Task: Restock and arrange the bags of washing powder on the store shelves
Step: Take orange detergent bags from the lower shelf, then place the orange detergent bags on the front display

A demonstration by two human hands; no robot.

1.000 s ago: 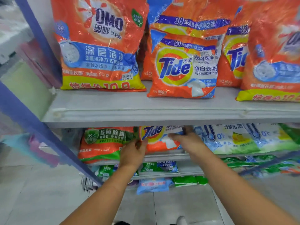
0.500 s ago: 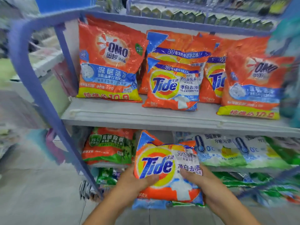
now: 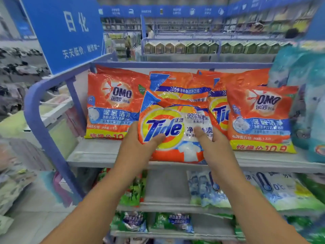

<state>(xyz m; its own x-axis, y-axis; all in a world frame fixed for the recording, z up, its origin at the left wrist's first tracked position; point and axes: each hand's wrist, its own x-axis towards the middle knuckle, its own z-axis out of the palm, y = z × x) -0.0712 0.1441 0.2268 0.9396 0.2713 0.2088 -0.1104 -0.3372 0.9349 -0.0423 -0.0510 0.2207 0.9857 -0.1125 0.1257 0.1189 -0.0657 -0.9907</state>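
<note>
While held, one Tide bag, two hands

The Tide bag in the grip of both hands is glossy plastic film, crinkled, with bright glints on its clear-white panel. The OMO bags to either side of the grip, and the Tide bags behind it, have the same shiny wrinkled film. Under the grip the shelf looks like matt grey painted metal, smooth and slightly scuffed, its frame to the left a smooth blue coated tube, and the blue sign above left is a flat, smooth board with a faint sheen.
</note>
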